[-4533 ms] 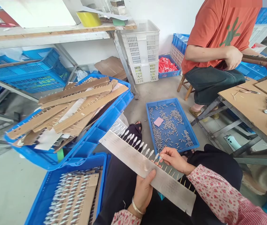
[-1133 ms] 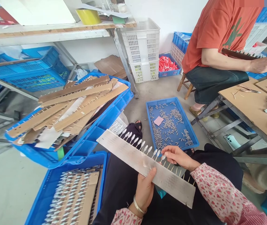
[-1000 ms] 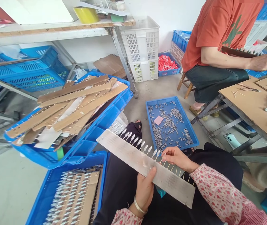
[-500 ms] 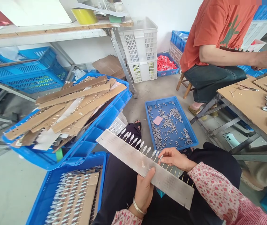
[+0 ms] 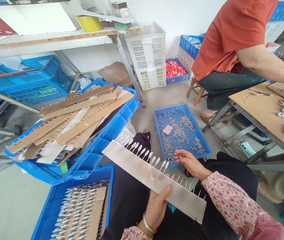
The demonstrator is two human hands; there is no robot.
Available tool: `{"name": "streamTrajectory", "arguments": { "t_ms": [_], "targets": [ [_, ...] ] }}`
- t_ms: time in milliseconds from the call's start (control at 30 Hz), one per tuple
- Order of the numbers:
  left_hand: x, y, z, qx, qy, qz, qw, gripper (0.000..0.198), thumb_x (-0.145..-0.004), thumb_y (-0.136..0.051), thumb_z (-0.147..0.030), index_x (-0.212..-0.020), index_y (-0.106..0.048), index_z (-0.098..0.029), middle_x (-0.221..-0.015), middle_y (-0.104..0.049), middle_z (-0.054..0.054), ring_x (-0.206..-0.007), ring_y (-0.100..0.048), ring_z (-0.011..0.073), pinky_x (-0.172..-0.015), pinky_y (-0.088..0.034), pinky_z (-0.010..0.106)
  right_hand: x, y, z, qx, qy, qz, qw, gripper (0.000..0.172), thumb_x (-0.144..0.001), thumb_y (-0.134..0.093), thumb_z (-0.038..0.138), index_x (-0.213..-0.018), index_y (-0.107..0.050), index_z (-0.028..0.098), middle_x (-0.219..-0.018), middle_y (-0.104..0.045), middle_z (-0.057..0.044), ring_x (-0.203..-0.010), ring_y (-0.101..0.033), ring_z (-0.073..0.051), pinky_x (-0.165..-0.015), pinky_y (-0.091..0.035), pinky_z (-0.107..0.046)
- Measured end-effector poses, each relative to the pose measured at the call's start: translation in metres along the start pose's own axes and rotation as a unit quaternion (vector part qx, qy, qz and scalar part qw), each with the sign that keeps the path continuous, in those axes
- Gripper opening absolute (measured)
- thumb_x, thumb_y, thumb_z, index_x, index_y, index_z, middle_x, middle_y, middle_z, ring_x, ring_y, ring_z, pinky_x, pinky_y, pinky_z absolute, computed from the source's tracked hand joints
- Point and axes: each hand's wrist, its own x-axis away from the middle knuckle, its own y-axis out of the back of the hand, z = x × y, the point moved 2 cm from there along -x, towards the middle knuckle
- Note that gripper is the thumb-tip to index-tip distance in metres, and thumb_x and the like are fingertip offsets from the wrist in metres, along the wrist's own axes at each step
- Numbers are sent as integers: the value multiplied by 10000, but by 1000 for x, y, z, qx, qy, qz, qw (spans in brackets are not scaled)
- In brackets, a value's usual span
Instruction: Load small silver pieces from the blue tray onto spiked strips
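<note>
My left hand [image 5: 156, 206] grips a long flat cardboard strip [image 5: 142, 173] from below, thumb on its face. Thin pointed sticks [image 5: 181, 181] stand out along the strip's far edge. From the strip's left end to about its middle they carry silver, leaf-shaped pieces [image 5: 146, 153]; towards the right end they are bare. My right hand [image 5: 191, 164] is beyond the bare sticks, apart from the strip, its fingers curled round what looks like a small silver piece [image 5: 180, 156]. Below and beyond it, a blue tray [image 5: 183, 107] holds many loose silver pieces and a pink square.
Left, a blue crate [image 5: 82, 166] is heaped with cardboard strips; a lower blue crate [image 5: 43, 213] holds strips with silver pieces. Right, a metal-legged table [image 5: 254, 100] bears pliers and a silver pile. A co-worker in an orange shirt [image 5: 241, 33] sits behind it. White crates [image 5: 145, 50] stand behind.
My right hand has drawn back from the sticks towards the tray. One more stick near the middle carries a silver piece. My left hand has slid right along the strip; the co-worker has leaned right.
</note>
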Motion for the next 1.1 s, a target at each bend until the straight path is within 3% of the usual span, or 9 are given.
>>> {"name": "streamTrajectory", "arguments": {
  "t_ms": [133, 267, 367, 533, 767, 900, 967, 1100],
  "targets": [
    [-1, -2, -2, -4, 0, 3, 1000, 388, -629, -806, -231, -992, -675, -197, -981, -708, 85, -978, -638, 295, -919, -451, 461, -2, 2, 2, -7, -9, 7, 1000, 324, -698, -707, 360, -937, -634, 155, -800, -627, -46, -581, -496, -100, -488, -373, -218],
    [-2, -2, -3, -1, -2, 10, 1000, 395, -639, -801, -232, -1009, -669, -195, -989, -702, 87, -997, -629, 292, -929, -446, 458, 6, -7, 9, 61, 9, 95, 994, 278, -795, -642, 437, -823, -617, 161, -678, -585, -2, -464, -363, -62, -396, -206, -194],
    [-3, 0, -2, -10, -2, 13, 1000, 406, -646, -796, -238, -1026, -659, -195, -994, -695, 85, -990, -626, 288, -908, -456, 445, 14, -15, 13, 110, 8, 159, 981, 282, -777, -678, 422, -712, -573, 169, -634, -557, 25, -467, -363, -59, -417, -245, -192],
    [-5, 6, 3, -22, -28, -11, 999, 400, -632, -802, -237, -997, -642, -193, -970, -685, 70, -952, -622, 262, -887, -456, 417, 22, -29, 10, 221, 14, 224, 949, 205, -754, -699, 359, -725, -637, 166, -644, -594, 12, -583, -528, -115, -580, -420, -241],
    [-6, 8, 4, -25, -28, -15, 999, 386, -613, -812, -238, -961, -651, -196, -937, -693, 66, -919, -630, 261, -886, -455, 423, 26, -38, 10, 247, 40, 189, 950, 163, -777, -634, 290, -669, -612, 170, -616, -563, 14, -553, -505, -116, -531, -416, -235],
    [-4, 7, 3, -26, -7, 6, 1000, 367, -619, -809, -255, -948, -662, -185, -940, -710, 99, -961, -637, 305, -903, -449, 464, 20, -27, 24, 224, 86, 115, 964, 249, -799, -626, 366, -650, -562, 177, -618, -529, 20, -547, -445, -98, -523, -371, -223],
    [-4, 7, 2, -24, -5, 9, 1000, 361, -627, -804, -256, -952, -663, -185, -946, -714, 101, -965, -640, 306, -912, -447, 475, 16, -20, 25, 197, 65, 104, 973, 291, -796, -631, 428, -671, -554, 176, -647, -552, 10, -533, -437, -91, -488, -347, -212],
    [-4, 9, 2, -20, -10, 6, 1000, 367, -624, -807, -250, -956, -664, -186, -960, -709, 94, -960, -642, 299, -916, -450, 476, 14, -18, 12, 126, -43, 134, 982, 361, -770, -645, 495, -661, -515, 177, -646, -582, 3, -484, -431, -78, -406, -289, -186]
  ]
}}
